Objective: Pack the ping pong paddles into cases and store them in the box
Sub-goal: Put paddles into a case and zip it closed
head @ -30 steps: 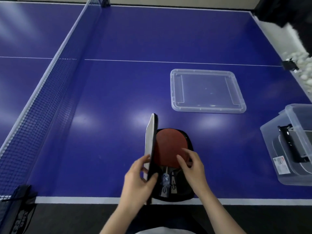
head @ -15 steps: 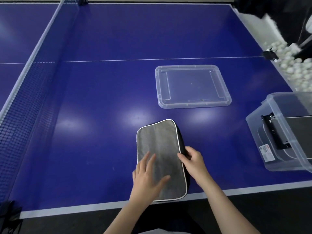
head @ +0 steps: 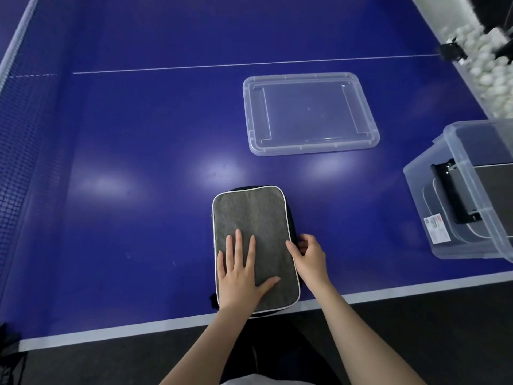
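Our left hand (head: 240,276) lies flat, with the fingers straight and spread, on the near half of a grey rectangular fabric case (head: 249,215) with white piping. Our right hand (head: 309,258) is at the right edge of this case. Its fingers are curled and narrow there, and they pinch the black side of the case; what exactly is between them we cannot tell.

The case lies closed on the blue counter (head: 138,134), lengthwise away from us. Its near end lies over the white border stripe (head: 111,333) at the counter's near edge. Under this edge we see a dark floor (head: 416,315).

Farther from us and a little to the right, well apart from the case, a clear plastic rectangular lid (head: 309,112) lies flat on the counter. At the right edge stands a clear plastic storage box (head: 419,207), open on top. Inside it we see another flat case with a black edge (head: 455,195).

A thin white line (head: 249,65) crosses the surface behind the lid. The dark net (head: 19,134) runs along the left side. Beyond the far right corner there is a heap of small white balls (head: 483,76).

The surface between the case and the net is bare blue, and so is the strip between the case and the box.
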The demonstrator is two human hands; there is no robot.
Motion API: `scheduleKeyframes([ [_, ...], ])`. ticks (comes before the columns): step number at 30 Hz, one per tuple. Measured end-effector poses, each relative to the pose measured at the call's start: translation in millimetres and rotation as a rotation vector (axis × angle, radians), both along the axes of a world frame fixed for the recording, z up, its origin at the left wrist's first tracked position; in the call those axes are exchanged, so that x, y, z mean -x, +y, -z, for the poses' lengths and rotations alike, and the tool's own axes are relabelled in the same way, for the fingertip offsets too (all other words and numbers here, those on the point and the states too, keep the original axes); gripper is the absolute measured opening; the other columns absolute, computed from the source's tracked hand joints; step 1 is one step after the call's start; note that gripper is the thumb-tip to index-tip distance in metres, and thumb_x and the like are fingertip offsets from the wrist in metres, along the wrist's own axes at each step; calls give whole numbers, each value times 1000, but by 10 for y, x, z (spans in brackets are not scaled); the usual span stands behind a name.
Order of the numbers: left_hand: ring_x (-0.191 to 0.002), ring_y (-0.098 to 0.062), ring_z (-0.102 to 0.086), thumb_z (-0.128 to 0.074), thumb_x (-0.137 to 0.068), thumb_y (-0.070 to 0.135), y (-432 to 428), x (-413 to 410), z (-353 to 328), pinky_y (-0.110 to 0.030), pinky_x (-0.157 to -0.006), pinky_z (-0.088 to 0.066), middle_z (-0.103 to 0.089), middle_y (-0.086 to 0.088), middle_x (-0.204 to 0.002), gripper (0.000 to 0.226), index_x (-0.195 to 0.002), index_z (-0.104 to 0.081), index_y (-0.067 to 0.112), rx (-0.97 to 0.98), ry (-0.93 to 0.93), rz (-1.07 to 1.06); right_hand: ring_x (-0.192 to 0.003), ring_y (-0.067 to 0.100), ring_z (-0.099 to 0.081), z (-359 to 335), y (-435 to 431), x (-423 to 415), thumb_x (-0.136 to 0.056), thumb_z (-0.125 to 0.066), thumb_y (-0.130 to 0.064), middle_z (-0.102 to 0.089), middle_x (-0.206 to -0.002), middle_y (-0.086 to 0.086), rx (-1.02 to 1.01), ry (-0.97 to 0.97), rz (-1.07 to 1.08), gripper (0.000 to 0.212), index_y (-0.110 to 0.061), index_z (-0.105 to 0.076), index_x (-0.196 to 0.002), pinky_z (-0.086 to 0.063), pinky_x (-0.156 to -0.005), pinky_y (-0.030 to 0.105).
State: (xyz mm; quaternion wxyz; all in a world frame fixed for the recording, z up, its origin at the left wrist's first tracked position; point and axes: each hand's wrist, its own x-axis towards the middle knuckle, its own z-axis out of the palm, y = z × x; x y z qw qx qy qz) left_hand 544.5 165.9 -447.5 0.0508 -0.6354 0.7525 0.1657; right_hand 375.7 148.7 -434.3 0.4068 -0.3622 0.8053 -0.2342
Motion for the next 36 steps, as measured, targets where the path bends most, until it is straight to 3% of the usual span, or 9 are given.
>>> scheduleKeyframes([
  [3, -145, -24, 20, -21, -73, 85, 6, 24, -4, -44, -118, 2, 23, -4, -157, 102, -149, 14, 27, 5, -23, -2, -113, 23, -56, 1, -28, -56, -79, -70, -49, -59, -121, 5, -67, -91, 25, 64, -11, -52, -128, -49, -95, 41],
  [7, -148, -30, -8, -35, -73, 83, 10, 31, -24, -47, -117, -16, -5, -9, -161, 103, -153, -12, 23, 16, 10, -4, -113, 27, -56, -14, -131, -115, -70, -77, -52, -58, -123, 10, -169, -151, 40, 74, -7, -54, -123, -49, -95, 45],
  [11, -147, -27, 12, -21, -72, 85, 11, -48, -22, -42, -118, 1, 14, -4, -159, 102, -150, 9, 28, -22, 37, 18, -110, 25, -58, -50, -149, -153, -66, -83, -46, -57, -122, 8, -147, -211, 89, 77, -9, -48, -125, -51, -92, 43],
  [14, -147, -17, 16, -28, -75, 83, -32, -167, -82, -36, -117, 4, 18, 5, -159, 99, -151, 8, 32, -66, 279, -51, -96, 18, -65, -111, -131, -184, -64, -86, -37, -64, -111, 3, -69, -351, 169, 60, -20, -50, -109, -56, -83, 39],
  [18, -145, -17, -17, -65, -84, 50, -230, -417, -256, -42, -115, -21, -14, 1, -160, 86, -152, -20, 23, -75, 673, -579, -89, 20, -70, -230, -158, -198, -64, -88, -25, -68, -103, 4, -33, -474, 222, 49, -24, -52, -97, -58, -77, 39],
  [21, -120, -16, -51, -71, -80, 45, -442, -576, -424, -34, -98, -42, -48, -2, -139, 88, -150, -23, 23, -414, 1028, -877, -84, 20, -71, -336, -160, -174, -67, -87, -20, -70, -100, 4, -28, -551, 223, 48, -19, -54, -102, -58, -67, 34],
  [26, -98, -19, -69, -82, -60, 49, -596, -695, -634, -34, -79, -56, -71, 1, -110, 78, -127, -52, 23, -667, 1275, -867, -88, 24, -72, -536, -156, -152, -66, -85, -17, -71, -106, 8, 7, -659, 168, 57, -13, -56, -114, -58, -72, 38],
  [29, -93, -20, -72, -90, -51, 45, -624, -663, -746, -36, -73, -59, -74, 0, -104, 77, -118, -57, 24, -616, 1406, -879, -90, 25, -72, -654, -169, -150, -58, -86, -22, -71, -107, 11, 55, -727, 155, 62, -11, -59, -113, -58, -70, 35],
  [36, -87, -15, -72, -92, -45, 39, -676, -576, -939, -31, -66, -59, -74, 6, -96, 71, -107, -61, 28, -421, 1455, -873, -95, 27, -71, -824, -286, -104, -55, -86, -28, -70, -110, 11, 128, -720, 125, 67, -11, -60, -114, -57, -75, 38],
])
